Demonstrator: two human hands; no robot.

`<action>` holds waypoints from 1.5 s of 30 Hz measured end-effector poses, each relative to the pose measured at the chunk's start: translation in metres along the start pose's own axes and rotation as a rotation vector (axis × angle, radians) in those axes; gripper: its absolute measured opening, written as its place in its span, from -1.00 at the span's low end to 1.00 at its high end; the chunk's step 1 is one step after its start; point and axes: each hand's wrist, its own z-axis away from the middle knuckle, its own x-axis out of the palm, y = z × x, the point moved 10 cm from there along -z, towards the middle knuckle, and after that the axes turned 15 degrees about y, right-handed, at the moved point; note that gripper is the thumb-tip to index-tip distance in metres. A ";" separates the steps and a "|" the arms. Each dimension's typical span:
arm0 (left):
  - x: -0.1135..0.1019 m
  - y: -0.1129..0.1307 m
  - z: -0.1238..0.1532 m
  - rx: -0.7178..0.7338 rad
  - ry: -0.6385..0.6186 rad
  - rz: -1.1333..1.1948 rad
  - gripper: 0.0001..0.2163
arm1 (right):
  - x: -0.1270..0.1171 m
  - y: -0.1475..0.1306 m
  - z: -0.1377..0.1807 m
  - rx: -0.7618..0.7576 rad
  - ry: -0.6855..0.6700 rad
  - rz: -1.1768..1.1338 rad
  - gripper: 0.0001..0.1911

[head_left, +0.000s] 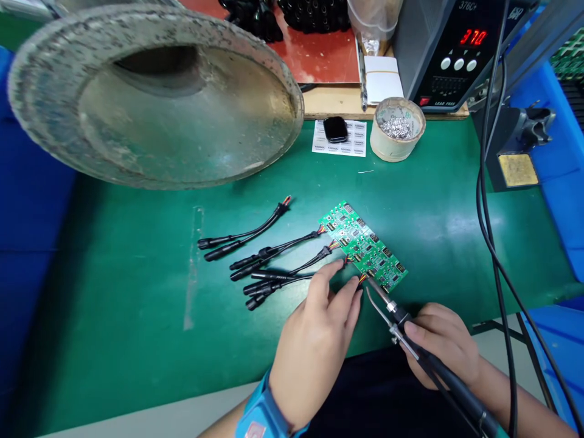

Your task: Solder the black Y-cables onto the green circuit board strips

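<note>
A green circuit board panel (365,240) with small digit displays lies on the green mat, several black cables (298,261) leading off its left side. My left hand (319,328) is closed at the board's lower left edge, its fingertips pinching a black cable by its coloured wires; much of that cable is hidden under the fingers. In my right hand (444,344) is a soldering iron (396,313) with a thin metal feed tube clamped alongside. The iron's tip touches or nearly touches the board where those wires meet it. One loose cable (255,228) lies farther left.
A large metal fume hood (191,115) overhangs the back left. Behind the board are a smartwatch (335,129) on a label sheet (357,146) and a tape roll (396,137) holding metal bits. The soldering station (456,61) reads 370. Black cords (490,231) hang at right beside an iron stand (511,146).
</note>
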 end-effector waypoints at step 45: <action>0.006 -0.004 -0.002 -0.023 -0.063 0.087 -0.79 | 0.007 -0.004 -0.007 -0.029 -0.017 0.091 -0.51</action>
